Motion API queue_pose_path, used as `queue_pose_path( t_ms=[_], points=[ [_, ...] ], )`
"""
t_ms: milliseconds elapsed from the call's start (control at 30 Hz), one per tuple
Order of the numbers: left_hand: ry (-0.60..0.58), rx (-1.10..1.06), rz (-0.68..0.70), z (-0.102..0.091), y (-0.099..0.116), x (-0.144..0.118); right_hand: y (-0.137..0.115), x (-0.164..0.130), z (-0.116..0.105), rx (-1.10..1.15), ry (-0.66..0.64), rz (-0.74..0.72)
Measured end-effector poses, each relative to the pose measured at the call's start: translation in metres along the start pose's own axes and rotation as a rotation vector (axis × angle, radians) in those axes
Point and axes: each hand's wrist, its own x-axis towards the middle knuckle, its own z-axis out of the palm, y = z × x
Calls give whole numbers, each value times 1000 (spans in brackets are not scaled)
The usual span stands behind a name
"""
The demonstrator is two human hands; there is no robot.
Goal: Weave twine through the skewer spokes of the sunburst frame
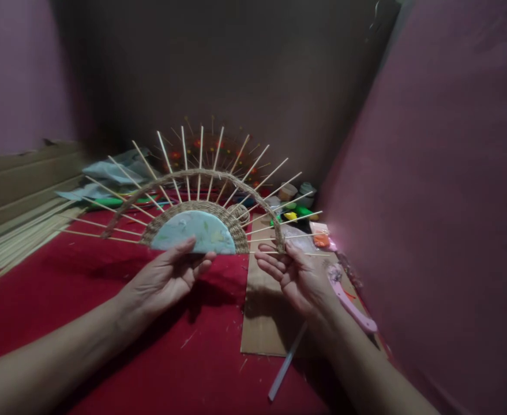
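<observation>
**Half-round woven fan frame held upright in two hands**

The left hand [173, 276] gripped the flat lower edge of the fan frame [195, 230], thumb laid across the front of its pale blue half-disc [195, 231] and fingers curled beneath. The right hand [294, 275] pinched the frame's lower right corner, its fingers closed on the end of the outer twine arc [201, 173] and the lowest bamboo skewers [279, 222]. The frame stood upright above the red cloth [106, 288], between the two hands and clear of the surface. A band of woven twine hugged the half-disc; the skewers radiated outward from it, crossed higher up by the single arc.

Below the right hand lay a sheet of brown cardboard [264, 311], with a white stick [286, 363] resting partly on it and a pink-handled tool [352, 305] just beside the wrist. Small paint pots [299, 193] and green and yellow items stood behind the frame to the right. A second skewered piece [210, 147] with red dots stood farther back. Loose skewers [15, 242] lay in a bundle at the left.
</observation>
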Motion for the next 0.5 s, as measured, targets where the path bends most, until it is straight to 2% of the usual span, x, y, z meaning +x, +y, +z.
queue_pose_path(
  t_ms=[167, 500],
  points=[
    [5, 16, -11, -1, 1, 1, 6, 1, -2, 9, -29, -24],
    [-25, 78, -14, -5, 1, 2, 9, 6, -3, -9, 69, -88]
  ],
)
